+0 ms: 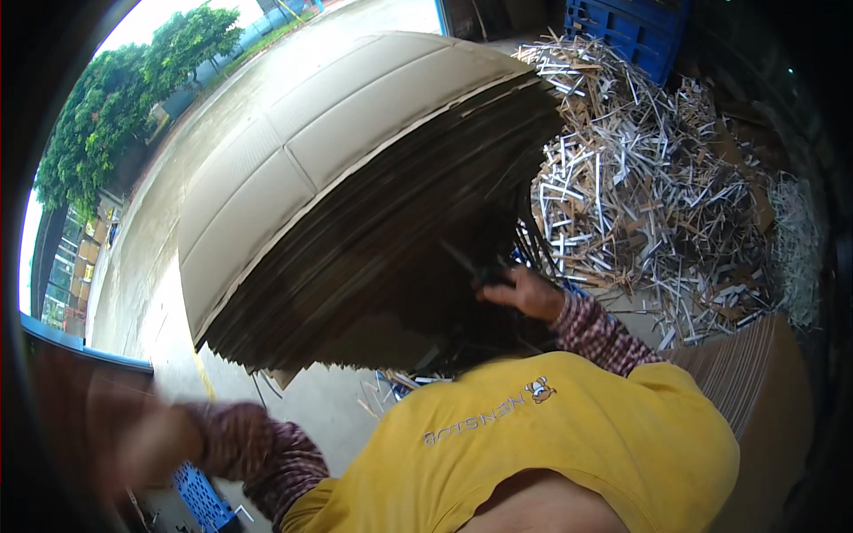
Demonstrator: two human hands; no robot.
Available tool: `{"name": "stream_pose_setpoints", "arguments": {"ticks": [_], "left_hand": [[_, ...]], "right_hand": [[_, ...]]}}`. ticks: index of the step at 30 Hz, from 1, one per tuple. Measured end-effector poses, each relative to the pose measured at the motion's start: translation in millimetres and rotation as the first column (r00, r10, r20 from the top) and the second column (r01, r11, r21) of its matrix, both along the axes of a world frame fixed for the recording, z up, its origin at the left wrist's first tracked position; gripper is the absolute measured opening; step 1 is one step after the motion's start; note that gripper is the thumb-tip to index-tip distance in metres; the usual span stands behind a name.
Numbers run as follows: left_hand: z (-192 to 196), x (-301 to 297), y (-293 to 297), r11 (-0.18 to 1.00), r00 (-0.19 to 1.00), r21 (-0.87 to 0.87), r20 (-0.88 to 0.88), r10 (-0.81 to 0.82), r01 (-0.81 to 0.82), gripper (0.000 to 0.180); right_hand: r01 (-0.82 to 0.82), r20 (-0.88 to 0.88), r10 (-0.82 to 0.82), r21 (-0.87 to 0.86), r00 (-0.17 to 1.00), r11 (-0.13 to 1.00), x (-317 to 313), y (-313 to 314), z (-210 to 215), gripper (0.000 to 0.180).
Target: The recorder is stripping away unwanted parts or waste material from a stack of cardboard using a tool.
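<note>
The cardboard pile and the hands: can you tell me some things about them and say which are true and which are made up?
1. The right hand touches the dark edge of the stack of flat cardboard sheets. True.
2. The cardboard stack holds only one sheet. False: many thin layers show along its edge.
3. A heap of white and brown cardboard trimmings lies beyond the right hand. True.
4. The left hand is sharp and rests on top of the stack. False: it is blurred, low at the left, apart from the stack.
5. The pallet at the top is red. False: it is blue.
</note>
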State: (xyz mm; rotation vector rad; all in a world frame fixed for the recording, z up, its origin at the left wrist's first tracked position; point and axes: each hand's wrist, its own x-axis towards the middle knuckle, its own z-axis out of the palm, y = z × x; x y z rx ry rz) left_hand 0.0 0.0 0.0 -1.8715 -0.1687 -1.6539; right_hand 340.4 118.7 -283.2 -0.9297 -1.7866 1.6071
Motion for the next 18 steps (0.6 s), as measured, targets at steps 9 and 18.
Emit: {"name": "stream_pose_setpoints", "arguments": {"ticks": [9,18], "left_hand": [[-121,-26,182,0.373,0.837,-0.802,-0.263,0.480,-0.466,0.032],[-163,-38,201,0.276,0.794,-0.824,-0.298,0.529,-0.494,0.035]], "right_hand": [[0.128,0.107,-0.148,0.174,0.983,0.976,-31,55,24,0.038],[0.126,0.130,-0.131,0.047,0.983,0.991,-42,51,47,0.040]]}}
